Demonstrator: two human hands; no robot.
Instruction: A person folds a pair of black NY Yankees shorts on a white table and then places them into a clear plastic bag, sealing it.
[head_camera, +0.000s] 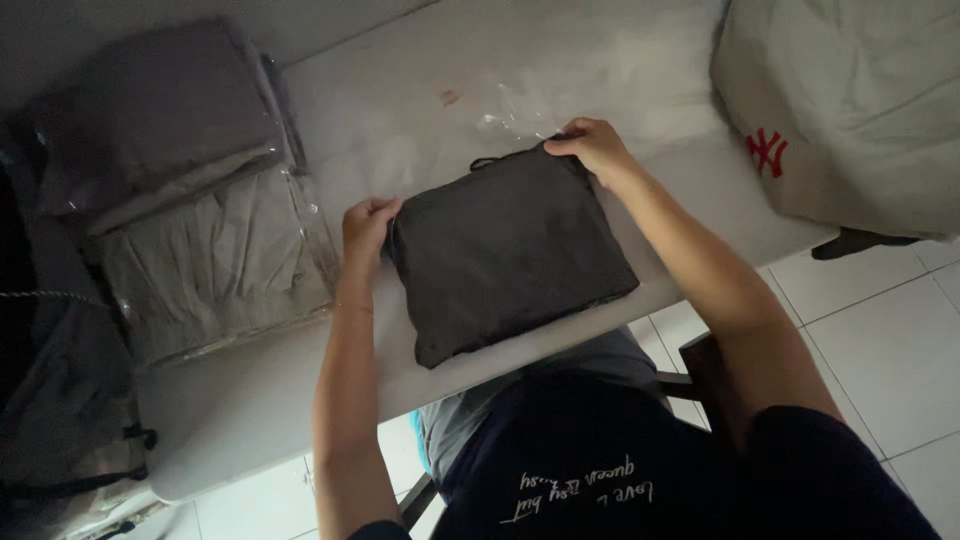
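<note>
The far left corner of the folded dark garment is pinched in the curled fingers of the left hand, and its far right corner is pinched by the right hand, so both hands are closed on cloth. The garment lies flat on the white table, its near edge at the table's rim, with a clear plastic bag just beyond its far edge. It appears the folded garment is being squared for bagging; a steady 2-handed hold seems needed next, and bagged grey garments lie left of it.
</note>
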